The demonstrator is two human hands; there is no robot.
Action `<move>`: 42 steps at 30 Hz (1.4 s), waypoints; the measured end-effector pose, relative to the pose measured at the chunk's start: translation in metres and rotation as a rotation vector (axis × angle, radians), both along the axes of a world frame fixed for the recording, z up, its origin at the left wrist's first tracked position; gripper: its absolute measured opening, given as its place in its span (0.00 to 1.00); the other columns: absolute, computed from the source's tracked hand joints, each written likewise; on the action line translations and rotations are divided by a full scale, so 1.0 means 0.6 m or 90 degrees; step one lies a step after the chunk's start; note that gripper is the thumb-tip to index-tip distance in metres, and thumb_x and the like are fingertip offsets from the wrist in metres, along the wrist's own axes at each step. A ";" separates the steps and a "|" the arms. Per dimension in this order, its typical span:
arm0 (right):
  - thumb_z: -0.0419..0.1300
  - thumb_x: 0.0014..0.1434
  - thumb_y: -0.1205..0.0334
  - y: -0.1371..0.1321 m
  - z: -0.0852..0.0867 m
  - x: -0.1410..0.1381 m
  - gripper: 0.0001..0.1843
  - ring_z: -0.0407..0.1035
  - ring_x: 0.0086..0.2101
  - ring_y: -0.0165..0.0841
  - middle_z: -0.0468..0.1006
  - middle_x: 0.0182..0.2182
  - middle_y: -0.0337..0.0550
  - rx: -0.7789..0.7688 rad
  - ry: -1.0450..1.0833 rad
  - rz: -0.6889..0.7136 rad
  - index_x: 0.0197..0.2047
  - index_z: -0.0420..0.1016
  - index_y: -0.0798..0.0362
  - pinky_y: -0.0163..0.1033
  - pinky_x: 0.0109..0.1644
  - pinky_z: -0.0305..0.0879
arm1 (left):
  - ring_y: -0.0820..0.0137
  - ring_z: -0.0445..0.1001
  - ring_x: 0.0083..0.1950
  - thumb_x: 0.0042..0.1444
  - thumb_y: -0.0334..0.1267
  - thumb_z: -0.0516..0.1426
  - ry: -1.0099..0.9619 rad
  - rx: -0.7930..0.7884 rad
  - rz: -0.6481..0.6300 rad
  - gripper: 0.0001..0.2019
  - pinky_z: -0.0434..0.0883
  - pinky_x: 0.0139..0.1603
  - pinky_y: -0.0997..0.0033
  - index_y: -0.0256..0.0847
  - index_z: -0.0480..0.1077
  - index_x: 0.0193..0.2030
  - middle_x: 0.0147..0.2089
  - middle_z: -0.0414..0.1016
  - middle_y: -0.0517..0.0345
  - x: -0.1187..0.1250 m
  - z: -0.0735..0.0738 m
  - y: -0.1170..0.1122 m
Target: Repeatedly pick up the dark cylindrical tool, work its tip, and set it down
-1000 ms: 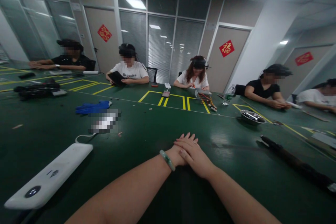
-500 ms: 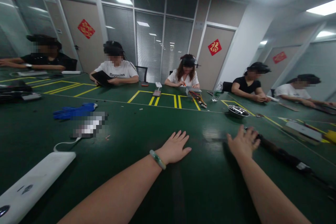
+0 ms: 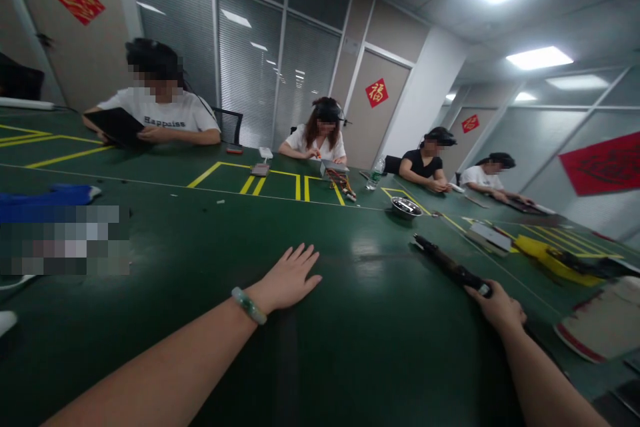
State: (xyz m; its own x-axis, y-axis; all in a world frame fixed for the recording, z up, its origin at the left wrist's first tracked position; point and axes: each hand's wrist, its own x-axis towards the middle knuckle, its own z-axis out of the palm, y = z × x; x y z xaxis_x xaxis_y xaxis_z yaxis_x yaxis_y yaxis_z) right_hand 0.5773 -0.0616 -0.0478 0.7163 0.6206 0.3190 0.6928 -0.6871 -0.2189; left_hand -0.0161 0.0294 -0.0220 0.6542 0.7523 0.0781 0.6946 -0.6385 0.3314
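My left hand lies flat on the green table, palm down, fingers stretched out, with nothing in it. A green-white bangle circles that wrist. Over to the right, my right hand is closed round the near end of a long black stick-shaped tool. Its narrow tip points away and to the left, and a pale label shows beside my thumb. My fingers partly hide the near end, so I cannot tell its exact kind.
A metal bowl and a water bottle stand beyond the tool. To the right are a white box, a yellow tray and a whitish container. A blue glove lies left. Several people sit across the table.
My right hand has gone from open, fingers spread, to gripping the black tool farther back along it. The view has turned to the right. My left hand stays flat on the table.
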 end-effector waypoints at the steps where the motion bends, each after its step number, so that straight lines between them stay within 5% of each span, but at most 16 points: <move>1: 0.54 0.51 0.35 0.002 0.005 -0.008 0.35 0.65 0.50 0.57 0.74 0.47 0.56 -0.013 0.014 0.008 0.56 0.69 0.46 0.57 0.46 0.60 | 0.59 0.37 0.74 0.64 0.62 0.36 0.001 -0.003 -0.002 0.35 0.40 0.71 0.50 0.45 0.46 0.71 0.74 0.39 0.55 0.000 0.000 0.001; 12: 0.57 0.55 0.44 0.036 0.067 -0.142 0.29 0.59 0.53 0.52 0.73 0.46 0.53 -0.028 0.002 0.146 0.56 0.68 0.51 0.52 0.51 0.55 | 0.56 0.41 0.73 0.65 0.60 0.40 -0.023 0.032 0.003 0.32 0.44 0.69 0.45 0.46 0.49 0.70 0.73 0.43 0.52 0.001 -0.013 0.007; 24: 0.66 0.51 0.51 0.137 0.058 -0.525 0.26 0.60 0.52 0.42 0.73 0.45 0.42 0.019 0.145 0.494 0.52 0.70 0.47 0.48 0.56 0.49 | 0.62 0.34 0.74 0.62 0.47 0.51 -0.062 0.244 -0.018 0.38 0.42 0.72 0.55 0.42 0.34 0.73 0.75 0.33 0.53 0.011 0.027 -0.015; 30: 0.68 0.50 0.52 0.146 0.047 -0.666 0.27 0.60 0.51 0.41 0.73 0.45 0.42 -0.006 0.216 0.610 0.52 0.68 0.48 0.47 0.55 0.49 | 0.63 0.47 0.72 0.60 0.42 0.54 -0.057 0.258 -0.019 0.36 0.48 0.70 0.55 0.46 0.41 0.72 0.73 0.44 0.54 0.015 0.025 -0.015; 36: 0.64 0.56 0.53 0.144 0.063 -0.676 0.29 0.61 0.54 0.38 0.70 0.54 0.44 0.054 0.319 0.771 0.59 0.64 0.49 0.44 0.57 0.55 | 0.60 0.62 0.65 0.62 0.44 0.54 -0.039 0.207 0.039 0.32 0.62 0.61 0.57 0.48 0.47 0.70 0.71 0.52 0.52 0.006 0.021 -0.002; 39: 0.62 0.58 0.53 0.124 0.085 -0.641 0.29 0.62 0.54 0.37 0.67 0.56 0.46 0.110 0.304 0.703 0.60 0.62 0.50 0.41 0.55 0.60 | 0.60 0.65 0.63 0.64 0.45 0.52 -0.030 0.205 0.033 0.28 0.63 0.59 0.57 0.54 0.51 0.69 0.69 0.57 0.55 0.004 0.025 -0.001; 42: 0.63 0.56 0.54 0.092 0.105 -0.609 0.21 0.69 0.45 0.38 0.73 0.48 0.47 -0.002 0.210 0.573 0.51 0.71 0.51 0.41 0.47 0.65 | 0.61 0.65 0.61 0.65 0.46 0.50 -0.024 0.203 0.025 0.23 0.62 0.59 0.57 0.56 0.55 0.67 0.66 0.62 0.57 0.006 0.030 -0.004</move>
State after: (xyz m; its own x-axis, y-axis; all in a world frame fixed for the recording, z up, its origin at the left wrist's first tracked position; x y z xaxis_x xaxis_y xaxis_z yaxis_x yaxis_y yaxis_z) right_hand 0.2120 -0.0067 0.0154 0.0236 0.9827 0.1835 0.8649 0.0720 -0.4968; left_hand -0.0124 0.0269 -0.0038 0.6178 0.7103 0.3373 0.7116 -0.6876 0.1444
